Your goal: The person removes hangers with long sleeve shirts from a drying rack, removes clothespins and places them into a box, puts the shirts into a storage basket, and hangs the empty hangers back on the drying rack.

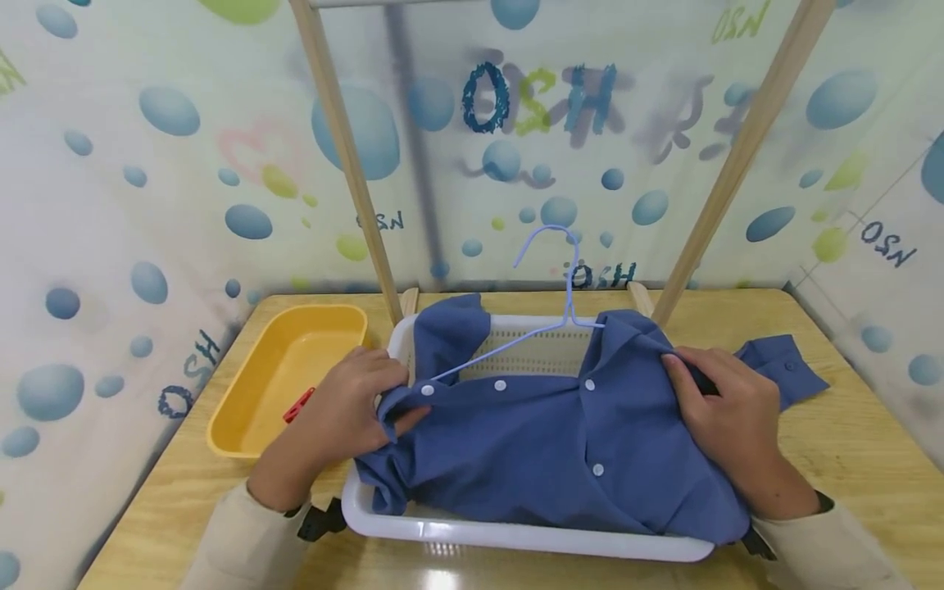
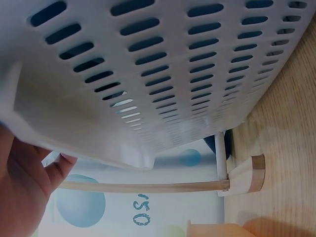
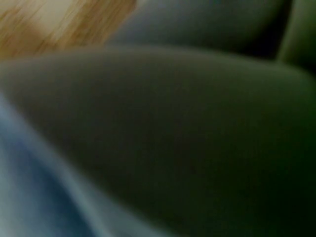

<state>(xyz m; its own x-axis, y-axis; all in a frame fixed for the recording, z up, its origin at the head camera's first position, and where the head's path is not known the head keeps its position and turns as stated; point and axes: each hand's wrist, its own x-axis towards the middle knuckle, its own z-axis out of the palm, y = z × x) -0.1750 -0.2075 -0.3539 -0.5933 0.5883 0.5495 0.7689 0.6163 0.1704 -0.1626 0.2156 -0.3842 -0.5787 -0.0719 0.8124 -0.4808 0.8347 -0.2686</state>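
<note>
A blue button-up shirt (image 1: 501, 459) lies spread over a white slotted basket (image 1: 531, 537). Its white buttons face up, and a cuff (image 1: 785, 369) sticks out on the right. A light purple hanger (image 1: 516, 336) has its right arm inside the shirt's collar side, while its left arm runs to the shirt's left shoulder edge; the hook points up. My left hand (image 1: 354, 401) pinches that left edge between thumb and fingers. With my right hand (image 1: 730, 401) I grip the right shoulder, thumb on top. In the right wrist view, blurred dark cloth (image 3: 163, 138) fills most of the picture.
On the left stands a yellow tray (image 1: 221, 438) with a red clip (image 1: 298, 405) in it. Two wooden poles (image 1: 354, 164) of a rack rise behind the basket from feet on the wooden table (image 1: 870, 459). A patterned curtain (image 1: 457, 205) hangs at the back.
</note>
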